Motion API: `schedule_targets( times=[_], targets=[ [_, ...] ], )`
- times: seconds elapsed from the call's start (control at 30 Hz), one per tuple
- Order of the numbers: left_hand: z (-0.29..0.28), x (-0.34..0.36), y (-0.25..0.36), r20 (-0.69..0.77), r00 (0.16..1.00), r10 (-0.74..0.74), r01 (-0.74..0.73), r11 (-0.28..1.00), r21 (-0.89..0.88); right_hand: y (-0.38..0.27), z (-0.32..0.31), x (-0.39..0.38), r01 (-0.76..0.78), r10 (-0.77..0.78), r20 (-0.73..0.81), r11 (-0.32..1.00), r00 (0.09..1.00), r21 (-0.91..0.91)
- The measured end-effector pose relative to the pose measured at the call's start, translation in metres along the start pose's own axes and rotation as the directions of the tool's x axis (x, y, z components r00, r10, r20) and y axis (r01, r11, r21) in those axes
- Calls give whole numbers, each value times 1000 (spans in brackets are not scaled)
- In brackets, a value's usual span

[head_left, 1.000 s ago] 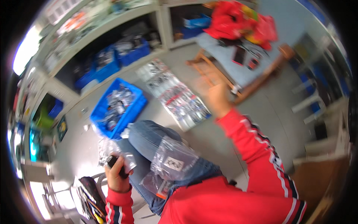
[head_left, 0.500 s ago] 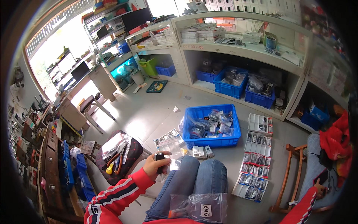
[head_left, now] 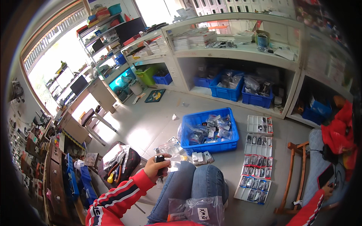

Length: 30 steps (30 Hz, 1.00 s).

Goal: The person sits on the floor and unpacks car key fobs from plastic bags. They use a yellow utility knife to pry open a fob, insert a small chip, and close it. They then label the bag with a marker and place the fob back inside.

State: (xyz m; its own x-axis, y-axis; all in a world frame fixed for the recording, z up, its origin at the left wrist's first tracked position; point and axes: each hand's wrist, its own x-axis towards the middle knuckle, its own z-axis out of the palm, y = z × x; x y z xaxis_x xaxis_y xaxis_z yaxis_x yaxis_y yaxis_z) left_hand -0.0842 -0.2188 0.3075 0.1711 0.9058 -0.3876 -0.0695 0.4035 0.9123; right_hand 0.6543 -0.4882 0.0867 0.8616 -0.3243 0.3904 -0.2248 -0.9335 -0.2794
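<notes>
My left hand (head_left: 154,167) is closed around a small black object (head_left: 160,160), with clear plastic (head_left: 174,165) beside it, over my left leg. A clear bag with a white label (head_left: 211,211) lies on my lap. My right hand (head_left: 327,188) is at the far right on a grey-blue padded seat (head_left: 315,158), beside a red-edged dark phone (head_left: 324,175) and dark cables (head_left: 337,182); its fingers are too small and partly hidden to tell what, if anything, they hold.
A blue crate of bagged items (head_left: 235,137) is ahead, beside sorting trays (head_left: 256,147). A stool with pliers (head_left: 134,160) stands at left, near wooden drawers (head_left: 54,177). White cabinets (head_left: 188,54) line the back; red fabric (head_left: 339,132) lies at right.
The view has swung up toward the room. My right hand has gone from mid-air to beside the phone on the padded seat. My left hand still grips the black object.
</notes>
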Motion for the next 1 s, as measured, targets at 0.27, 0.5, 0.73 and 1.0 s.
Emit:
schedule_targets(
  times=[0.27, 0.5, 0.73, 1.0],
  targets=[
    [8, 1, 0, -23, 1000, 1, 0, 998, 59, -33, 43, -25, 497, -554, -197, 823, 809, -274],
    [0, 2, -16, -41, 999, -18, 19, 999, 33, -39, 59, -22, 217, -222, 0, 955, 975, -204],
    [-4, 3, -19, -96, 995, 17, -20, 999, -30, -83, 1, -35, 392, -387, 71, 916, 919, -84],
    [18, -6, -32, 20, 976, 217, -218, 973, 76, -122, -227, -271, 39, -995, 53, 56, 81, 998]
  ],
)
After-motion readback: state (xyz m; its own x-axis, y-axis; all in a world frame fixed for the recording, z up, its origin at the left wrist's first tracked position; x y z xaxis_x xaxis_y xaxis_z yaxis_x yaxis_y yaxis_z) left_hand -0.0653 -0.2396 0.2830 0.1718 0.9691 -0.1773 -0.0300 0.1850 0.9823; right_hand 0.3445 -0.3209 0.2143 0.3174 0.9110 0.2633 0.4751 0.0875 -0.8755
